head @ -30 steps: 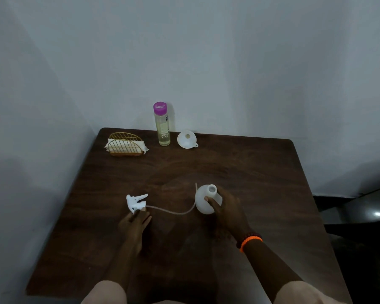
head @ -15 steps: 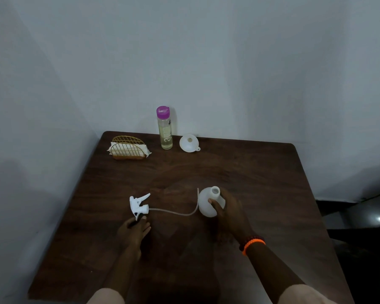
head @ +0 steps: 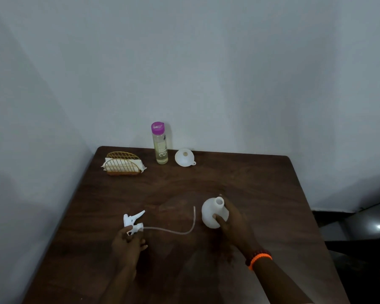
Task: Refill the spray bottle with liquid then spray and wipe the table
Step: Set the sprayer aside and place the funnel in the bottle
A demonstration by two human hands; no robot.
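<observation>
- A white plastic spray bottle [head: 213, 213] with a round body stands upright on the dark brown wooden table [head: 261, 194], right of the middle and toward the near edge; its open neck points straight up, with no cap on it.
- The right hand [head: 233, 222] grips the bottle's right side, thumb curled across the front and fingers wrapped behind; an orange wristband [head: 260, 260] sits on that wrist.
- The white plastic trigger spray head [head: 133, 220] lies on its side left of the bottle, nozzle pointing away to the right; its thin clear dip tube [head: 173, 230] runs right across the table and curves up toward the far edge, ending just beside the bottle.
- The left hand [head: 127, 246] pinches the head's collar between curled fingertips.
- Along the far edge stand a gold wire holder of white napkins [head: 123, 164] near the left corner, a clear bottle of pale yellow liquid with a purple cap [head: 160, 143], and a white plastic funnel [head: 184, 157] tipped on its side.
</observation>
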